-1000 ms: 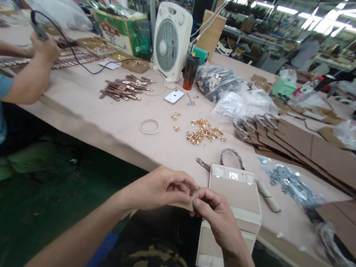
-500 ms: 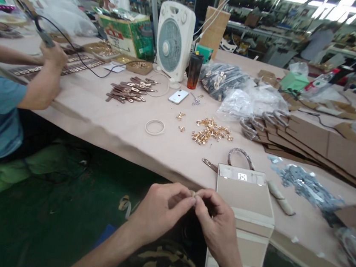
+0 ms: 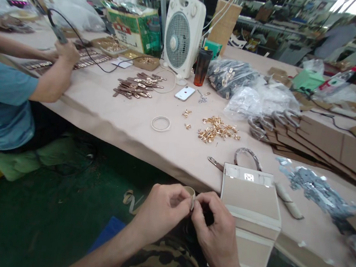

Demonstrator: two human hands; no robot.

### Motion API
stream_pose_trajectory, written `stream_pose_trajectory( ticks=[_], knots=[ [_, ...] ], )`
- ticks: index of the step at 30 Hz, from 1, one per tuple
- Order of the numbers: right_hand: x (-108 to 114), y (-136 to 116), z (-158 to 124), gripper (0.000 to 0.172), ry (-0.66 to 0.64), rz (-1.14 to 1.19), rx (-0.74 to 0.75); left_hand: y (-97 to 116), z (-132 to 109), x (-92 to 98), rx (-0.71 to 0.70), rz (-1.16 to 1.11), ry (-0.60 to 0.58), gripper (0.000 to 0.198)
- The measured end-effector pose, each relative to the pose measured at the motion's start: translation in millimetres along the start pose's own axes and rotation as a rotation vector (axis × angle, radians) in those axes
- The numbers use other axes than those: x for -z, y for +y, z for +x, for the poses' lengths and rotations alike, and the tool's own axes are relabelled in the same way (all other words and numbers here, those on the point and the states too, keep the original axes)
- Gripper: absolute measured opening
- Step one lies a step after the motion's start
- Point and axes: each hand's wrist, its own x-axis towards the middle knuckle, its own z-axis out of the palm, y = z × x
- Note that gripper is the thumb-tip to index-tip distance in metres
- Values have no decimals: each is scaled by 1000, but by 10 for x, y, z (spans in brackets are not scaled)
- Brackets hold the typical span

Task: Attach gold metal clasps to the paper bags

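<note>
My left hand [image 3: 164, 211] and my right hand [image 3: 214, 227] meet over my lap, below the table's edge. Both pinch a small beige strip [image 3: 190, 193] that curls up between the fingertips. Just right of my right hand a beige box-shaped bag [image 3: 252, 202] hangs over the table's edge, its grey handle [image 3: 248, 154] lying behind it. A heap of small gold metal fittings [image 3: 217, 130] lies on the beige table [image 3: 109, 113] further back.
A person in a blue shirt [image 3: 1, 105] works at the left with a corded tool [image 3: 57, 30]. Brown strap tabs [image 3: 134, 88], a white ring [image 3: 160, 124], a phone [image 3: 184, 93], a fan [image 3: 180, 35], plastic bags and flat cardboard pieces [image 3: 331, 144] lie on the table.
The wide beige strip held between my hands a second ago now shows only as a small curl at the fingertips. My hands drew closer together. The view shifted right and downward.
</note>
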Motion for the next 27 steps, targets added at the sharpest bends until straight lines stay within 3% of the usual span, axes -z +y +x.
stream_pose_trajectory(
  ticks=[3,6,10,13,18,22,27],
  knots=[
    [-29,31,-19,11,13,137,-134,-16,8,12,10,23,18,18],
    [-72,99,-18,16,54,511,-342,-110,39,53,41,-67,38,22],
    [-136,222,25,21,213,1127,-617,-323,76,184,108,-379,110,26],
    [-156,318,69,16,385,1373,-756,-491,88,355,162,-713,280,21],
    [-150,443,113,15,509,1571,-782,-838,101,798,258,-1301,569,6],
    [-135,515,124,16,636,1658,-766,-1234,81,1216,251,-1707,646,29],
    [-100,595,90,20,654,1613,-675,-1707,39,1634,191,-1741,850,53]
  ],
)
